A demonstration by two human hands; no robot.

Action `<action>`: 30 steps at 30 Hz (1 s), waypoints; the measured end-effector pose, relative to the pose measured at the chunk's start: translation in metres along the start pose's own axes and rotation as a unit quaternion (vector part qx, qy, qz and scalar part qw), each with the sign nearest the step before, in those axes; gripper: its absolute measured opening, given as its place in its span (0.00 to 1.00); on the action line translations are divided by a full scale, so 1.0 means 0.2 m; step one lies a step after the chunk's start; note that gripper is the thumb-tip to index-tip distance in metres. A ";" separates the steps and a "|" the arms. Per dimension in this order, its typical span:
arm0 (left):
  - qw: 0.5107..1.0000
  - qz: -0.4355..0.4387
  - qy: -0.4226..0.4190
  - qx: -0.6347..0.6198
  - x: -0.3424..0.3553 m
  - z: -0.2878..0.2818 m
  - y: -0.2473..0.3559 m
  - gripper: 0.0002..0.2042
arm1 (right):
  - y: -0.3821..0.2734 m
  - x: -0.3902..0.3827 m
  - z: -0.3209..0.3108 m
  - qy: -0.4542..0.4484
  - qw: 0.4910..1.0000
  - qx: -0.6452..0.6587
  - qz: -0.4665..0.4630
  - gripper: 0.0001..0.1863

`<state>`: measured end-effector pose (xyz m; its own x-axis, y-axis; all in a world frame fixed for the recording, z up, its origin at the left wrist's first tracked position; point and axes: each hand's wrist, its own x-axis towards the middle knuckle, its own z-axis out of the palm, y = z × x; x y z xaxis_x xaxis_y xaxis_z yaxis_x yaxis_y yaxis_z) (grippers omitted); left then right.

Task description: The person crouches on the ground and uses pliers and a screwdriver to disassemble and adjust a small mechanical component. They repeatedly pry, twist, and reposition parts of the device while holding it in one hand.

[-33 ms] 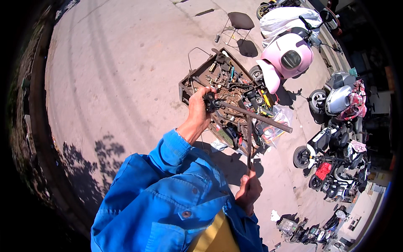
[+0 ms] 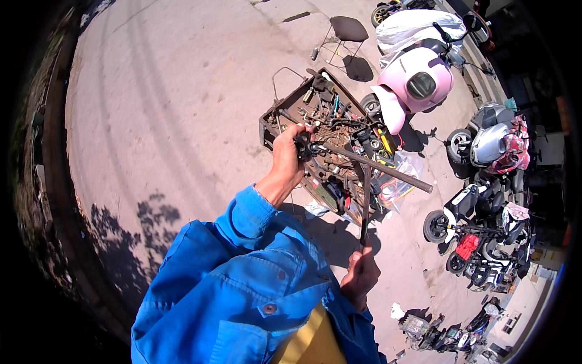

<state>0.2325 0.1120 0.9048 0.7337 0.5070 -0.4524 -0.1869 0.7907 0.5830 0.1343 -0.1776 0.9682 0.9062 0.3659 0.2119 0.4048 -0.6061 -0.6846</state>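
My left hand (image 2: 286,159) is closed around a dark, blocky metal piece (image 2: 304,147). From that piece a long brownish rod (image 2: 388,171) sticks out to the right, sloping toward me. Lower down, my right hand (image 2: 360,276) grips the near end of a narrow, dark flat bar (image 2: 365,209). The bar's far end meets the rod or passes under it; I cannot tell whether they touch. Below both hands on the ground stands an open wooden tool box (image 2: 285,108), filled with hand tools and rusty metal bits.
A pink scooter (image 2: 418,82) stands just beyond the box, with a dark stool (image 2: 348,29) to its left. A silver scooter (image 2: 488,142) and several more two-wheelers line the right side. A clear plastic bag (image 2: 405,182) lies beside the box.
The rod's free end has shifted slightly right and toward me. The flat bar's far end has tilted right, and my right hand has moved a little with it.
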 end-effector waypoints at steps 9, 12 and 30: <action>1.000 -0.006 0.017 -0.006 0.02 -0.12 0.02 0.13 | 0.33 -0.04 0.15 -0.004 0.994 -0.004 0.110 0.19; 0.998 -0.018 0.038 -0.039 0.00 -0.15 0.04 0.13 | 0.47 -0.01 0.23 -0.073 0.982 -0.006 0.171 0.19; 0.999 -0.042 0.004 0.014 -0.23 -0.27 -0.03 0.15 | 1.31 0.28 0.87 -0.063 0.973 -0.144 0.167 0.18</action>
<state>0.1649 0.1029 0.8857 0.7403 0.4416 -0.5069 -0.1058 0.8211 0.5609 0.2691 -0.1922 0.6789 0.9785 0.1864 -0.0881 0.1237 -0.8727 -0.4723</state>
